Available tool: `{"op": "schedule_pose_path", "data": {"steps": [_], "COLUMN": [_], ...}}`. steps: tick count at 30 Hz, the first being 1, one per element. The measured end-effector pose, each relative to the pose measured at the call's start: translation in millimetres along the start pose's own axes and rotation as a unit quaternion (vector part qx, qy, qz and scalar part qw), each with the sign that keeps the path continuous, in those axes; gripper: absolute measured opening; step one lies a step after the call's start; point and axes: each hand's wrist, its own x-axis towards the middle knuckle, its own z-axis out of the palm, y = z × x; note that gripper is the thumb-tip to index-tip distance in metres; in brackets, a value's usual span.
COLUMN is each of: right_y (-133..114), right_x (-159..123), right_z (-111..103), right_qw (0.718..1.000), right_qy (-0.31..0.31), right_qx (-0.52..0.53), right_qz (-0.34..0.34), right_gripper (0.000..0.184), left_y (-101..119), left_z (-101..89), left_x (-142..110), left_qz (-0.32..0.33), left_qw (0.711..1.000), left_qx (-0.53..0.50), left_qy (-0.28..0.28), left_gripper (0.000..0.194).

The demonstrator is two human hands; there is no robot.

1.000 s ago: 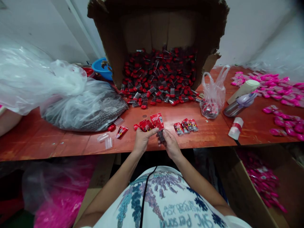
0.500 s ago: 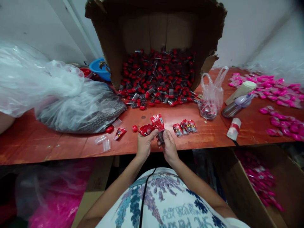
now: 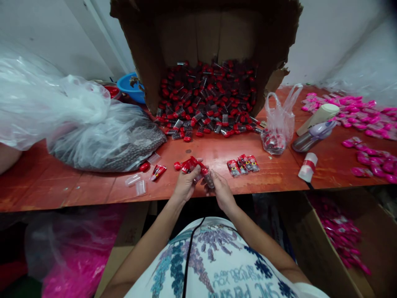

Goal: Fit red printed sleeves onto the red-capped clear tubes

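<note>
One left hand [image 3: 185,185], one right hand [image 3: 223,193]; one dark tube [image 3: 208,179] between them. Past them: one big box [image 3: 192,37], too many red-topped tubes [image 3: 207,95] to count. Left: three clear cups [image 3: 140,188], one red packet [image 3: 158,172]. Right: one roll [image 3: 308,167].

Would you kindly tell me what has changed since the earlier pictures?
The red packet between the left hand and right hand has tipped: its top swung left and down, no longer spread flat. The small packets at right and the red-capped containers stayed put.
</note>
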Motion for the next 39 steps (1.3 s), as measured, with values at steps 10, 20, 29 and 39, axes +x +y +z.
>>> {"op": "schedule_pose_path", "data": {"steps": [10,20,29,39], "right_y": [-4,0,-2,-2], "right_x": [-2,0,-1,-4], "right_z": [-7,-15,-16,-16], "right_qw": [0.904,0.868,0.9,0.95], "right_qy": [0.077,0.053,0.065,0.085], "right_qx": [-0.309,-0.373,-0.321,-0.209], "right_qz": [-0.287,-0.323,-0.286,-0.215], "right_gripper": [0.035,0.034,0.034,0.029], "left_y": [2,1,4,5], "left_z": [14.4,20.9,23.2,13.2], "left_x": [-6,-12,-14,-11], "left_qz": [0.054,0.025,-0.001,0.011], "left_qw": [0.997,0.996,0.998,0.999], "left_qx": [0.017,-0.015,-0.013,0.04], "left_qy": [0.052,0.084,0.064,0.01], "left_gripper": [0.022,0.023,0.022,0.025]}}
